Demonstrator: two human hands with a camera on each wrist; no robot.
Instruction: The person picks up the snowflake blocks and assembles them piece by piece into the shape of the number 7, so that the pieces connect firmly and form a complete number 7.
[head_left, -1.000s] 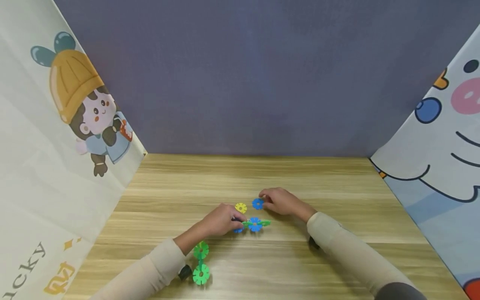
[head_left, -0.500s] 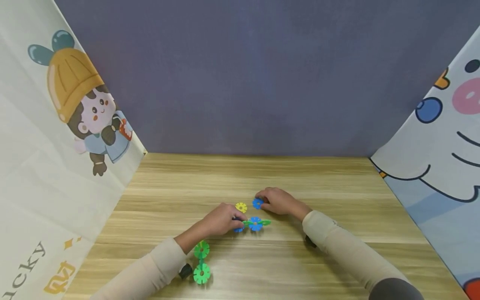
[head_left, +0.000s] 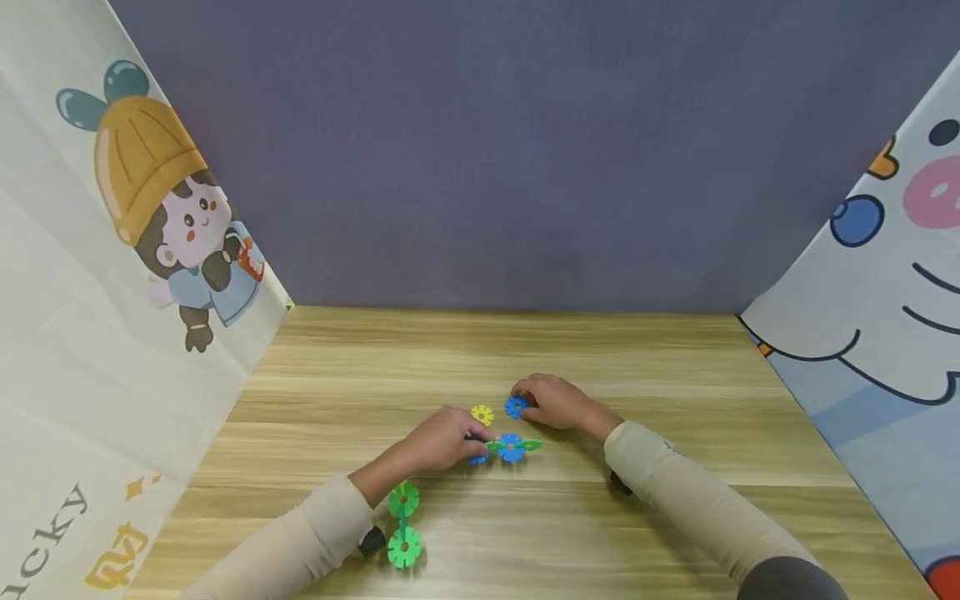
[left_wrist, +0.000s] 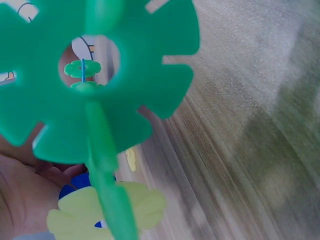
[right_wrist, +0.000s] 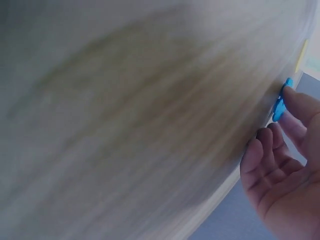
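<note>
My left hand point(head_left: 444, 439) holds a chain of notched plastic snowflake discs. On its right side a blue snowflake disc point(head_left: 512, 447) and a thin green disc point(head_left: 533, 445) stick out past the fingers. Green snowflake discs point(head_left: 404, 547) also show below the left wrist; in the left wrist view a big green disc point(left_wrist: 170, 35) joins on to a pale yellow disc point(left_wrist: 145, 202), with the palm behind. My right hand point(head_left: 558, 402) pinches a loose blue snowflake disc point(head_left: 515, 407) by its edge, low over the table. In the right wrist view thumb and finger meet on this blue disc point(right_wrist: 278, 107).
A yellow snowflake disc point(head_left: 482, 415) lies flat on the wood-grain table point(head_left: 637, 350), between the two hands and left of the loose blue one. A grey-blue panel point(head_left: 510, 167) rises at the back edge. Printed cartoon sheets point(head_left: 90, 250) flank both sides.
My right hand has shifted slightly left, its fingers closing in on the loose blue disc. The left hand and its chain stay almost where they were.
</note>
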